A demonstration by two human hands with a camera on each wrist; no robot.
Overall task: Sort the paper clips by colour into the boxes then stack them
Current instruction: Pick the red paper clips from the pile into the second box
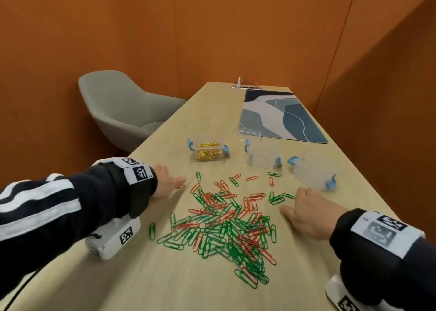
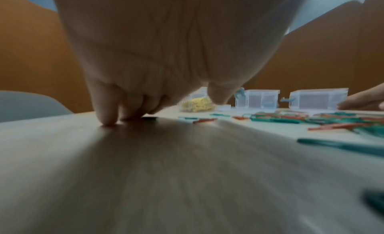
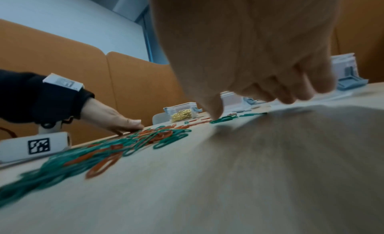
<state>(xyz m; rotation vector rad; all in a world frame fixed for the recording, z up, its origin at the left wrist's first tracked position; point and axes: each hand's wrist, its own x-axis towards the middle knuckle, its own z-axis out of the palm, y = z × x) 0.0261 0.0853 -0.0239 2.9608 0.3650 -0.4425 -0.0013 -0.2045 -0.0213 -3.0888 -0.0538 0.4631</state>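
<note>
A loose pile of red and green paper clips (image 1: 226,223) covers the middle of the table. Behind it stand a clear box of gold clips (image 1: 208,153), an empty clear box (image 1: 262,156) and a third clear box (image 1: 311,172) lying tilted, all with blue latches. My left hand (image 1: 173,182) lies flat left of the pile, and its fingertips (image 2: 108,121) press the table at a stray clip. My right hand (image 1: 304,207) rests at the pile's right edge with fingers loosely bent. Its thumb (image 3: 215,112) touches down beside a few green clips (image 1: 278,198). Neither hand holds a clip.
A clear lid (image 1: 250,133) lies behind the boxes at the edge of a blue patterned mat (image 1: 283,114). A grey chair (image 1: 122,105) stands left of the wooden table (image 1: 165,282). Orange walls close in behind and on the right.
</note>
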